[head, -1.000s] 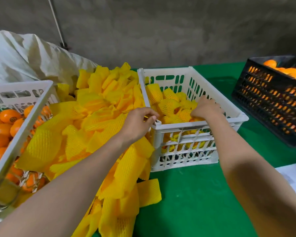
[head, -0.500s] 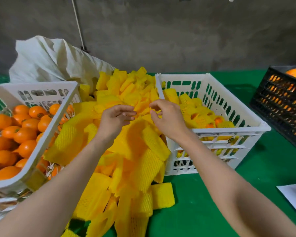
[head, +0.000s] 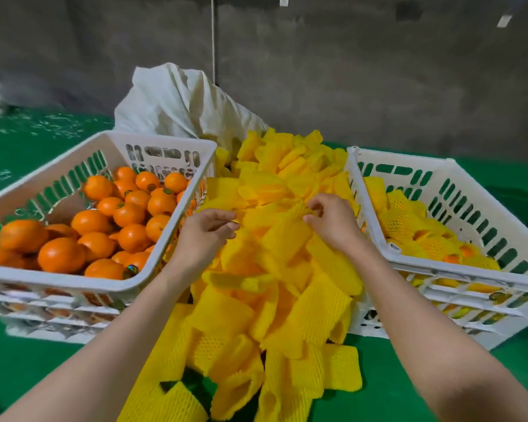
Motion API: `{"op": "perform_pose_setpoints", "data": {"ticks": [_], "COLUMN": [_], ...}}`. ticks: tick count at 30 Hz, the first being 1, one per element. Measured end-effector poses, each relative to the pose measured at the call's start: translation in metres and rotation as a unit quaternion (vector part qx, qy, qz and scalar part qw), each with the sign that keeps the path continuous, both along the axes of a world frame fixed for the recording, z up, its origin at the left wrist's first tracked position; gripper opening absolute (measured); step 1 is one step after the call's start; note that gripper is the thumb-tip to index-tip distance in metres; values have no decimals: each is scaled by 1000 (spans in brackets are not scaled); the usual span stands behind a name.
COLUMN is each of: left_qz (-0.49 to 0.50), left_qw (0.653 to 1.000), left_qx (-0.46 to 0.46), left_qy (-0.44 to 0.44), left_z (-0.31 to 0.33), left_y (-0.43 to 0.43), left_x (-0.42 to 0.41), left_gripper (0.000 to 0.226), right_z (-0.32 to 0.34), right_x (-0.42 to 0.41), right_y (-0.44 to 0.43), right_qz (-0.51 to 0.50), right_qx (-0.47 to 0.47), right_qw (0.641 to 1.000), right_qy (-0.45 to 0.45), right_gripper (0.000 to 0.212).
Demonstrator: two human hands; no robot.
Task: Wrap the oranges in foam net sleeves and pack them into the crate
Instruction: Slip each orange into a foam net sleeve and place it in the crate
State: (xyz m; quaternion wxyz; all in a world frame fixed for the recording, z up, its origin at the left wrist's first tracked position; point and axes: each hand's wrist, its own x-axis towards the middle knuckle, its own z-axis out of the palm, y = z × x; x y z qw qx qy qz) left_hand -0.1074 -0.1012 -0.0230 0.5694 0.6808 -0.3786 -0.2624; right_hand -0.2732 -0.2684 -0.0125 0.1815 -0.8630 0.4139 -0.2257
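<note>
1. Centrally, a loose pile of yellow foam net sleeves (head: pixel 287 303) lies on the green counter (head: pixel 409 388). It fills the gap between two white crates and spills toward the near edge.
2. Over the top of the pile, the right hand (head: pixel 333 222) has its fingers curled in. Thumb and fingertips pinch the upper corner of a sleeve (head: pixel 290 231), which lies on the heap just left of the hand.
3. To its left, apart from it, the left hand (head: pixel 206 231) is curled as well, and a thin yellow edge shows between its thumb and fingertips. Motion blur hides whether that edge belongs to the same sleeve.
4. Both forearms reach in from the near edge, one on each side of the pile.
5. The left crate (head: pixel 58 283) touches the pile on one side and holds bare oranges (head: pixel 128 214) heaped together, a few with small stickers.
6. The right crate (head: pixel 470 277) stands against the other side of the pile. It holds wrapped oranges (head: pixel 400 223), most of them covered in yellow net, with orange skin showing near the front wall.
7. Behind the pile a pale sack (head: pixel 177 108) slumps against the grey wall (head: pixel 348 71).
</note>
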Motion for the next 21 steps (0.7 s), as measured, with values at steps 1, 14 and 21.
{"op": "perform_pose_setpoints", "data": {"ticks": [1,14,21], "left_qz": [-2,59,-103], "left_qw": [1000,958,991], "left_qx": [-2,-13,-24], "left_qy": [-13,-280,83], "left_z": [1,14,43], "left_y": [2,10,26], "left_x": [3,17,93], "left_gripper": [13,25,19], "right_z": [9,34,38], "right_x": [4,76,118], "right_y": [6,79,94], "right_qz": [29,185,266], "right_qx": [-21,-12,-13], "right_qw": [998,976,951], "right_qy": [-59,-112,-157], "right_gripper": [23,27,13]}}
